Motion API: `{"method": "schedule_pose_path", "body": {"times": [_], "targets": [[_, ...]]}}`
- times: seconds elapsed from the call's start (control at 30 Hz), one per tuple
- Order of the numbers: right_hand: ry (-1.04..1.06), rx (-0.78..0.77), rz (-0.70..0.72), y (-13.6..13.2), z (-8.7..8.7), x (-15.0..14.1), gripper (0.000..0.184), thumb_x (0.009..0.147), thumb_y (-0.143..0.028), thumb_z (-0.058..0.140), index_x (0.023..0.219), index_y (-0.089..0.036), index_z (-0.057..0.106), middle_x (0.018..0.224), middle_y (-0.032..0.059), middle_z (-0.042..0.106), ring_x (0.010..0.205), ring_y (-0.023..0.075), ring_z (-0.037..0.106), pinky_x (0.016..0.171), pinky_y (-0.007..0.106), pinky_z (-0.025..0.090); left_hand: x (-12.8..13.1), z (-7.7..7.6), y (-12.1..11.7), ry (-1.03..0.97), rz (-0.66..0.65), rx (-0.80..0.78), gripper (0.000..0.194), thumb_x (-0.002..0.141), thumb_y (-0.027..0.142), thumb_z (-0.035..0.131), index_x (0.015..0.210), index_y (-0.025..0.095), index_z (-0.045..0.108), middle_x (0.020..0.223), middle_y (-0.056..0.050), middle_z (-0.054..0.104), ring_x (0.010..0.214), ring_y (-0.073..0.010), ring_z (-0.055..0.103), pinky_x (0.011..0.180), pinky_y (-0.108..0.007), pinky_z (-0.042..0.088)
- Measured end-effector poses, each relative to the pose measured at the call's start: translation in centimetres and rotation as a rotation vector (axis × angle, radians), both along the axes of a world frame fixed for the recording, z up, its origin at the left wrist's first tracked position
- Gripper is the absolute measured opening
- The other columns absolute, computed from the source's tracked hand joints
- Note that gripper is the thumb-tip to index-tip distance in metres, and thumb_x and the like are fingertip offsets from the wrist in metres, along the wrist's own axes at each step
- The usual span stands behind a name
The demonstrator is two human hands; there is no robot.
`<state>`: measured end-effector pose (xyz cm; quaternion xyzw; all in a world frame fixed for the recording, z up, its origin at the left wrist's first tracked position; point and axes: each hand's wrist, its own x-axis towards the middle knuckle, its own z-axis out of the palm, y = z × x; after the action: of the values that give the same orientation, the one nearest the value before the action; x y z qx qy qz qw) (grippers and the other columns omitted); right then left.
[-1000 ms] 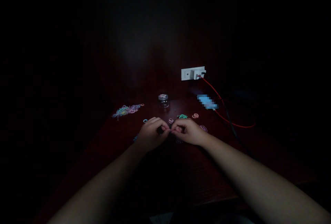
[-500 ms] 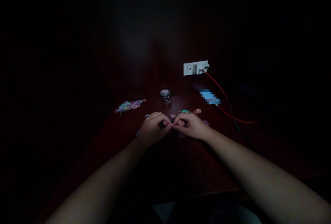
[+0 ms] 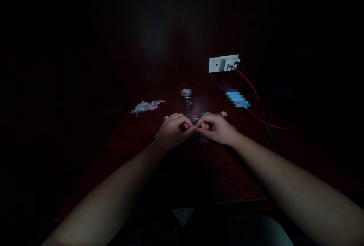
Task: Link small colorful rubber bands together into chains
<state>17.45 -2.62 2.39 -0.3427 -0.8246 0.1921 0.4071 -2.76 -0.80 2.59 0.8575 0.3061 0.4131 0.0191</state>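
My left hand [image 3: 175, 130] and my right hand [image 3: 217, 128] meet above the dark red table [image 3: 196, 177], thumbs and forefingers pinched with the tips touching. Whatever lies between the fingertips is too small and dim to make out. Just beyond them lies a small pink-purple elastic band [image 3: 195, 118]. Green bands [image 3: 207, 113] and orange bands [image 3: 224, 113] rest behind my right hand, with purple bands [image 3: 204, 138] partly hidden under it. Beside my left hand are a blue band [image 3: 166, 118] and more blue ones [image 3: 156, 135], partly covered.
A heap of mixed pastel bands [image 3: 146, 106] lies at the back left. A clear lidded jar [image 3: 186, 97] stands at the back middle. Right of it is a blurred-out phone [image 3: 237, 98], its red cable [image 3: 273, 125] running to a charger in the wall socket [image 3: 218, 64].
The view has shifted, so everything sits slightly higher and further right. Both hands keep the same pinch with their fingertips together.
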Motion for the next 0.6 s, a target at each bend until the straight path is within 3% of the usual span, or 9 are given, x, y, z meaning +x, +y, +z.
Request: {"method": "schedule_pose_path", "body": {"times": [0.17,0.4,0.6], "targets": [[-0.035,0.031,0.0,0.0,0.2,0.1,0.014,0.083,-0.027,0.059,0.081,-0.016,0.066,0.064,-0.0001,0.052,0.061,0.0116,0.047,0.058,0.024,0.038,0.0,0.0,-0.1,0.022,-0.039,-0.019,0.009,0.081,0.028,0.066,0.077,0.02,0.064,0.073,0.0,0.065,0.07,-0.0135,0.057,0.069,-0.029,0.045],[-0.019,-0.041,-0.036,0.6,0.0,0.9,0.016,0.083,-0.025,0.055,0.085,-0.014,0.066,0.069,0.0026,0.06,0.06,0.0114,0.049,0.057,0.024,0.038,-0.1,0.1,-0.1,0.07,-0.064,-0.021,0.005,0.081,0.025,0.063,0.081,0.021,0.064,0.075,0.0,0.065,0.074,-0.0144,0.058,0.072,-0.03,0.045],[-0.149,-0.071,-0.053,1.3,-0.2,1.9,0.016,0.082,-0.024,0.054,0.082,-0.015,0.067,0.065,0.0009,0.059,0.058,0.0109,0.049,0.057,0.024,0.037,-0.3,0.1,0.0,0.096,-0.063,-0.041,0.004,0.081,0.023,0.062,0.079,0.02,0.064,0.074,0.0,0.064,0.073,-0.0144,0.057,0.073,-0.029,0.045]]}}
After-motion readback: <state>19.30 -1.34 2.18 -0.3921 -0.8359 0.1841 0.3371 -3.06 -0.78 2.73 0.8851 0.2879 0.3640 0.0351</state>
